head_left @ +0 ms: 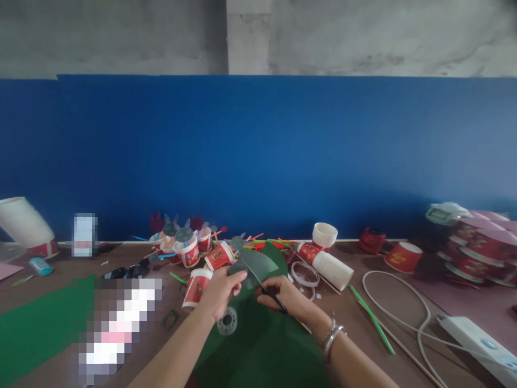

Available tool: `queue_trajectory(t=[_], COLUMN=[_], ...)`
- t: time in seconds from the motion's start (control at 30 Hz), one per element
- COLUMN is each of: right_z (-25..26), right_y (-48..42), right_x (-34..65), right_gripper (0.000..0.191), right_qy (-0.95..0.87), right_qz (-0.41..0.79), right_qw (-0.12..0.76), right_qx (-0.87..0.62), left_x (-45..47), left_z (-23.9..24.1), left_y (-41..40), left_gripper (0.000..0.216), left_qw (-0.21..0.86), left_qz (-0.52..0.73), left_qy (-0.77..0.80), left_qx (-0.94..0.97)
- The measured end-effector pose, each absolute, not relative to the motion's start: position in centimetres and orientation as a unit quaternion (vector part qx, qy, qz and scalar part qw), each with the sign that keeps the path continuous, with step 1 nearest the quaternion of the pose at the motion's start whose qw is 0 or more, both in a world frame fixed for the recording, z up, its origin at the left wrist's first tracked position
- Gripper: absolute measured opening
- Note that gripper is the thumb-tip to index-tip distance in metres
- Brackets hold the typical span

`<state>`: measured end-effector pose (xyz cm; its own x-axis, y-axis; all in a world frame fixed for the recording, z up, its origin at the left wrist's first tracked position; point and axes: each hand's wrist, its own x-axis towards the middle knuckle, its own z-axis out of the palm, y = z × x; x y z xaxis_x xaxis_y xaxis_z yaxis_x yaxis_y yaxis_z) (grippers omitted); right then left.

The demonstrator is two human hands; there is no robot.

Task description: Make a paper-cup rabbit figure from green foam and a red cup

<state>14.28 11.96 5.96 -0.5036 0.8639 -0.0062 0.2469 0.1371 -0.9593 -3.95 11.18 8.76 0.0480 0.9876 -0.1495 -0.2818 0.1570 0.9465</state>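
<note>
In the head view, my right hand (278,293) is closed around scissors (278,303) with dark handles. Their thin blade points up and left across a piece of dark green paper (262,265). My left hand (221,291) pinches that piece at its left edge, thumb on top. A larger green sheet (262,350) lies beneath both hands. Just below my left hand, a clear tape roll (227,321) rests on the green sheet. A red and white paper cup (196,288) stands tilted beside my left wrist, and another cup (219,256) lies tipped behind it.
Cups with animal-shaped cutouts (183,234) crowd the back left. A stack of paper cups (327,264) lies at right, near a clear tape ring (305,274). A white cable (424,307) loops toward a power strip (480,345). Green paper (44,323) lies far left.
</note>
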Motion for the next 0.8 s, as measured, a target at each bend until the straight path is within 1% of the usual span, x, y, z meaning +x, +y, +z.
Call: queue_trajectory(t=[0.17, 0.43, 0.67, 0.8], right_z=[5.8, 6.3, 6.5, 6.5], right_y=[11.9, 11.7, 11.3, 11.5], right_x=[14.0, 13.6, 13.1, 13.2], right_gripper=[0.031, 0.028, 0.032, 0.029], right_qy=[-0.676, -0.673, -0.672, -0.661], right_qz=[0.532, 0.522, 0.521, 0.531], right_qw=[0.299, 0.303, 0.32, 0.321], right_qx=[-0.414, -0.427, -0.419, -0.423], left_x=[-3.6, -3.3, -2.9, -3.4], left_z=[9.0, 8.9, 8.3, 8.3], left_y=[10.9, 10.7, 10.5, 10.8], left_gripper=[0.021, 0.023, 0.021, 0.023], left_qw=[0.614, 0.626, 0.61, 0.583], left_qz=[0.525, 0.527, 0.515, 0.498], left_qy=[0.45, 0.446, 0.47, 0.482], left_qx=[0.38, 0.363, 0.377, 0.425])
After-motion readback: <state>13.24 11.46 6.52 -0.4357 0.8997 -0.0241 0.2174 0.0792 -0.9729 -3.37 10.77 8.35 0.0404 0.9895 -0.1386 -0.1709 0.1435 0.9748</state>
